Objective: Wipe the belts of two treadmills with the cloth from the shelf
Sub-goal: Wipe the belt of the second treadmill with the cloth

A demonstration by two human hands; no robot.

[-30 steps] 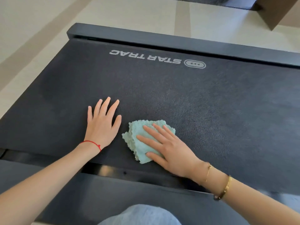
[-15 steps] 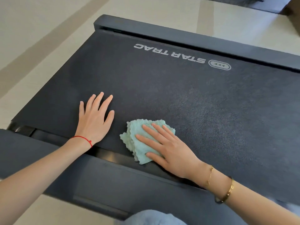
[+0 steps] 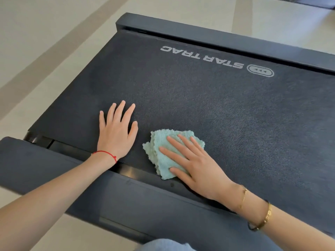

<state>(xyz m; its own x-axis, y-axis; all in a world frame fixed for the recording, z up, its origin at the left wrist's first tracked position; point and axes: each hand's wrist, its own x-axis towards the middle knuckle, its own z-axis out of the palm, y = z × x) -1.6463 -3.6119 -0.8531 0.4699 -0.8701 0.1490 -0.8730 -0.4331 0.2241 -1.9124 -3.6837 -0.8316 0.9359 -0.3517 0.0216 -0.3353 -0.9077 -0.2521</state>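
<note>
A dark treadmill belt [image 3: 226,109] with a "STAR TRAC" logo fills the view. A folded mint-green cloth [image 3: 159,142] lies on the belt near its near edge. My right hand [image 3: 197,167] presses flat on the cloth with straight, spread fingers and covers its right part. My left hand [image 3: 117,131] rests flat on the bare belt just left of the cloth, fingers straight. A narrow gap separates the two hands.
The near side rail [image 3: 126,200] of the treadmill runs under both forearms, and the far rail [image 3: 217,40] borders the belt at the top. Light tiled floor [image 3: 45,42] lies to the left. A dark edge of another machine [image 3: 315,2] shows at the top right.
The view has shifted so the belt's left end and more floor show. Both hands and the cloth have slid left along the belt, toward its end, keeping the same pose.
</note>
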